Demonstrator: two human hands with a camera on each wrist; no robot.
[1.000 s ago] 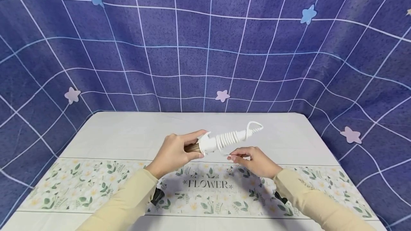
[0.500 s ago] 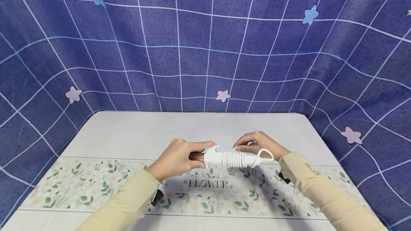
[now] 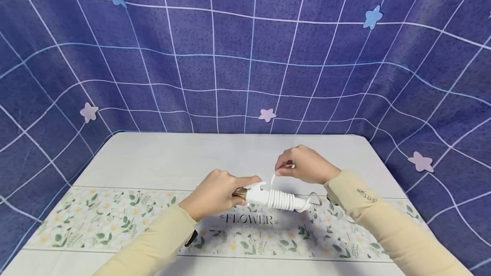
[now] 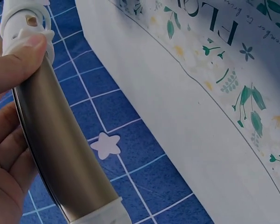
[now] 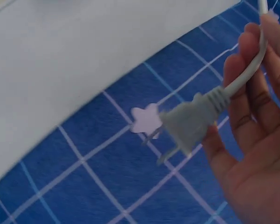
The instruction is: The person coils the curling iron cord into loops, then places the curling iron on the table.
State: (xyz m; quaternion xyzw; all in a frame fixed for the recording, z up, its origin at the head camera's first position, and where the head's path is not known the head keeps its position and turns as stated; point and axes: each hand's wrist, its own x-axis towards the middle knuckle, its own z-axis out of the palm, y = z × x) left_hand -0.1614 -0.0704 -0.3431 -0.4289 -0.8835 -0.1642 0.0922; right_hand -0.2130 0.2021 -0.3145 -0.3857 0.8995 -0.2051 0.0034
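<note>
A curling iron [image 3: 258, 196] with a white handle and a bronze barrel [image 4: 67, 140] is held above the table, roughly level. My left hand [image 3: 215, 193] grips it where barrel and handle meet, the thumb on the white part. Several turns of white power cord [image 3: 281, 200] wrap the handle, and a loop stands out at its right end. Above the coil, my right hand [image 3: 307, 165] pinches the free length of cord. The two-pin plug [image 5: 191, 119] hangs beside that hand's fingers in the right wrist view. Part of the barrel is hidden by the left hand in the head view.
The table [image 3: 165, 152] has a white cloth with a flower-printed band [image 3: 103, 218] across it. A blue curtain [image 3: 230, 76] with grid lines and stars stands behind the table and at both sides.
My right hand has gone from the near side of the handle over to its far side, and now lifts the cord above it. The iron has come lower and its right end has swung down.
</note>
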